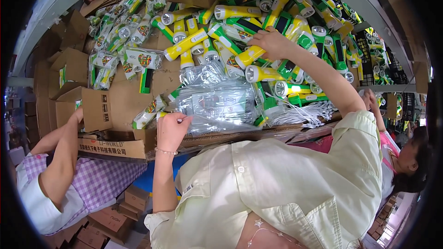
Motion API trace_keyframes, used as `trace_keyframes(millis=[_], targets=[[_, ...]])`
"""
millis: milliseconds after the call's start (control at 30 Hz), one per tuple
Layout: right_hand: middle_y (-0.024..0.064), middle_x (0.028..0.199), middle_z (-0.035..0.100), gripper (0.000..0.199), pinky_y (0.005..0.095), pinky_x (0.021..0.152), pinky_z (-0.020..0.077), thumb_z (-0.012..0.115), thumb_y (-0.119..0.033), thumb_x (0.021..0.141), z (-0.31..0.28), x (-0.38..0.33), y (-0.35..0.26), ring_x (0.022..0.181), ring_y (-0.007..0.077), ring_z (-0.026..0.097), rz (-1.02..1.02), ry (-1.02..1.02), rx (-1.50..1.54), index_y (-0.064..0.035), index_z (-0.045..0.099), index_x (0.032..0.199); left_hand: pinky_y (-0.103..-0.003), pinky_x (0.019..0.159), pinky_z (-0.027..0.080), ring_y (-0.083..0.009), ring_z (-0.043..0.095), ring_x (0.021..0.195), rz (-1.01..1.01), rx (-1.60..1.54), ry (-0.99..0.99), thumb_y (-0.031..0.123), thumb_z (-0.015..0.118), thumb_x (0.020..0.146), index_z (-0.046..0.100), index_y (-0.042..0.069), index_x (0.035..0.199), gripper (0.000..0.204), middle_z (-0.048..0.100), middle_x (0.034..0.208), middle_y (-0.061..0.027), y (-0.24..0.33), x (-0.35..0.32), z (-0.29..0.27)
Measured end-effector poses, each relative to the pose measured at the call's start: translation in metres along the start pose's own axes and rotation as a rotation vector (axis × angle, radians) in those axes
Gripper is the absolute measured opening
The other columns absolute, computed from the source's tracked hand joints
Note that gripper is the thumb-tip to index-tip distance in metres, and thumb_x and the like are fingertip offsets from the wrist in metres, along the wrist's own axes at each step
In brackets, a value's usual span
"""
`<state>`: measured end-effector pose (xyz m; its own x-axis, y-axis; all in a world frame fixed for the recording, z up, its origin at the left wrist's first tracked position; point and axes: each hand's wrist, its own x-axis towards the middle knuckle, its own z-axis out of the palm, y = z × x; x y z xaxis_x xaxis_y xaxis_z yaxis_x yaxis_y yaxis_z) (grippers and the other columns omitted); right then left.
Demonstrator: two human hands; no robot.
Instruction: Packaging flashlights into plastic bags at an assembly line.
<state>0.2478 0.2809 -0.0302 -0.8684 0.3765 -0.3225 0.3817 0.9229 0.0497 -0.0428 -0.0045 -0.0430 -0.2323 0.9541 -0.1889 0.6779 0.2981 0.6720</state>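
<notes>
Near the middle of the frame, the left hand point(171, 129) pinches the edge of a stack of clear plastic bags point(216, 103) lying on the cardboard-covered table point(124, 97). Higher up, the right hand point(272, 42) closes around a yellow flashlight point(250, 56) in the big pile of flashlights point(295, 23). It looks like the bagging step: next, lift the flashlight free and open one bag.

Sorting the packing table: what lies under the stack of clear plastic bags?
The clear plastic bags rest on brown cardboard, green-yellow flashlights poking out beside them. Anything directly beneath is covered.
</notes>
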Motion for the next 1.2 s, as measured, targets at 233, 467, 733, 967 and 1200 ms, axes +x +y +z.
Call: trace_keyframes(millis=[233, 467, 733, 967, 1200], targets=[[0.0117, 0.104, 0.058, 0.057, 0.0414, 0.080, 0.0466, 0.074, -0.023, 0.068, -0.028, -0.013, -0.010, 0.098, 0.0319, 0.057, 0.153, 0.227, 0.369, -0.0097, 0.048, 0.117, -0.029, 0.048, 0.047, -0.0207, 0.061, 0.048, -0.116, -0.076, -0.016, 0.024, 0.068, 0.081, 0.068, -0.002, 0.070, 0.029, 0.061, 0.054, -0.0112, 0.007, 0.000, -0.009], [0.0108, 0.112, 0.058, 0.060, 0.0315, 0.094, 0.0400, 0.053, -0.050, 0.090, -0.027, -0.026, -0.097, 0.106, 0.0188, 0.054, 0.439, 0.427, 1.534, 0.0000, 0.048, 0.123, -0.024, 0.042, 0.045, -0.0120, 0.060, 0.044, -0.123, -0.139, -0.062, 0.022, 0.069, 0.082, 0.067, -0.004, 0.072, 0.027, 0.062, 0.055, -0.0085, 0.012, -0.009, -0.008], [0.0105, 0.090, 0.063, 0.049, 0.0295, 0.069, 0.0507, 0.040, -0.047, 0.096, 0.005, -0.036, -0.124, 0.078, 0.0186, 0.062, 0.335, 0.091, 2.214, -0.0026, 0.051, 0.114, -0.026, 0.047, 0.047, -0.0157, 0.063, 0.046, -0.163, -0.149, -0.070, 0.022, 0.067, 0.082, 0.065, -0.003, 0.067, 0.029, 0.062, 0.054, -0.0110, 0.022, -0.013, -0.005], [0.0080, 0.084, 0.060, 0.045, 0.0259, 0.057, 0.0481, 0.044, -0.042, 0.096, -0.004, -0.035, -0.147, 0.062, 0.0160, 0.058, 0.337, 0.178, 2.110, -0.0051, 0.047, 0.121, -0.026, 0.046, 0.047, -0.0149, 0.063, 0.046, -0.184, -0.163, -0.082, 0.022, 0.066, 0.083, 0.064, -0.002, 0.066, 0.030, 0.062, 0.054, -0.0104, 0.021, -0.015, -0.005], [0.0066, 0.083, 0.058, 0.041, 0.0259, 0.057, 0.0479, 0.050, -0.034, 0.095, -0.003, -0.037, -0.147, 0.060, 0.0158, 0.056, 0.315, 0.224, 2.139, -0.0058, 0.041, 0.123, -0.023, 0.042, 0.046, -0.0121, 0.061, 0.045, -0.197, -0.167, -0.072, 0.020, 0.068, 0.083, 0.066, -0.004, 0.070, 0.028, 0.063, 0.055, -0.0091, 0.020, -0.017, -0.005]])
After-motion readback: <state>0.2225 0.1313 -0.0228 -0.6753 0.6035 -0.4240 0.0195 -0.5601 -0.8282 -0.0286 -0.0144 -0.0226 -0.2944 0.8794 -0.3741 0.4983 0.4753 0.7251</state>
